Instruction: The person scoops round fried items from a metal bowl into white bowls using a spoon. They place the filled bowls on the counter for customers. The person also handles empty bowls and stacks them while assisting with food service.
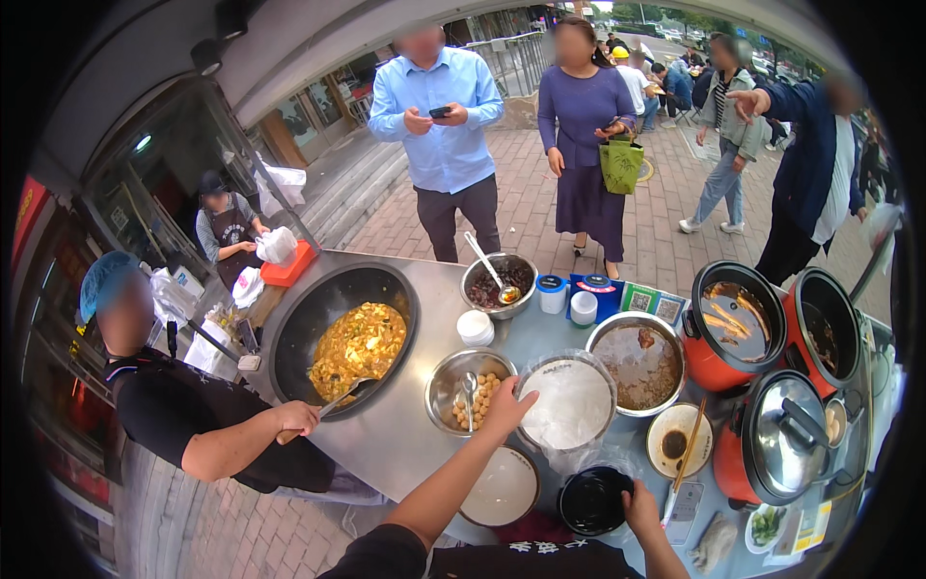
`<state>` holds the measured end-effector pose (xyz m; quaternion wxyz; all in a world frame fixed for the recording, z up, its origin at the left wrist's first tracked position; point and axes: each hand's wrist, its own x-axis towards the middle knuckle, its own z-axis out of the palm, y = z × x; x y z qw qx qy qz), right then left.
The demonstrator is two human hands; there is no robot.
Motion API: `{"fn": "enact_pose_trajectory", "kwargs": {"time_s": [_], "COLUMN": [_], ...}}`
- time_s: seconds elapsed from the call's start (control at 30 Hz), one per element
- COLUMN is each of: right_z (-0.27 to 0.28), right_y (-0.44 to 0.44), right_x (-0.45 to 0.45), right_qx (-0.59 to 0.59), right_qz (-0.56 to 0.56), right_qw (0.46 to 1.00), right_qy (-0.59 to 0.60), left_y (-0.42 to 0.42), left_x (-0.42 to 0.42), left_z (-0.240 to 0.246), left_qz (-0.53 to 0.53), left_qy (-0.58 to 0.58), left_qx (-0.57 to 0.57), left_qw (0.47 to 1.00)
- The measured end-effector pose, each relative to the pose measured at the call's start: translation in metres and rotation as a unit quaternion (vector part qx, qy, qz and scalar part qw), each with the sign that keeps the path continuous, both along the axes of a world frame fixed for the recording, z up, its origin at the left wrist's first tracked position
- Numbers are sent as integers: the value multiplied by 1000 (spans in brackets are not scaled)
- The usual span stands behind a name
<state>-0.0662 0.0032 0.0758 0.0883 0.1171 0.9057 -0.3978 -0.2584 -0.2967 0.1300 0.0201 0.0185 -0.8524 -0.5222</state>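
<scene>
My left hand (512, 407) reaches forward with its fingers apart, at the left rim of a plate or bowl covered in clear plastic film (566, 405); whether it grips the rim is hard to tell. My right hand (642, 506) holds the right edge of a black plastic bowl (593, 499), which has clear film beside it. A white enamel bowl (500, 486) stands below my left forearm. Left of my left hand is a steel bowl of small brown balls (486, 399) with a spoon in it. A bowl of dark sauce (676, 443) with chopsticks is to the right.
A co-worker's hand (295, 420) holds a ladle in a large wok (281, 340) of yellow food at left. A steel bowl of broth (636, 362) and red cookers (705, 347) stand at right. Several people are beyond the counter; a phone (684, 510) lies near my right hand.
</scene>
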Motion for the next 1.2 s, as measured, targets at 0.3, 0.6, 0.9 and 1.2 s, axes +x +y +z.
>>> {"fn": "enact_pose_trajectory", "kwargs": {"time_s": [0.3,0.6,0.9,1.2], "right_z": [60,41,63,172], "right_y": [-53,-92,-82,-68], "right_x": [-118,-156,-141,-129], "right_qx": [-105,-494,-629,-552], "right_qz": [-42,-132,-189,-50], "right_qw": [949,844,746,812], "right_qy": [293,164,107,182], "left_y": [5,20,49,8], "left_x": [-17,-12,13,53], "left_z": [-6,-23,56,143], "left_qz": [19,95,43,-9], "left_qy": [-31,8,-7,-247], "left_qx": [-47,73,186,564], "left_qw": [998,993,982,787]}}
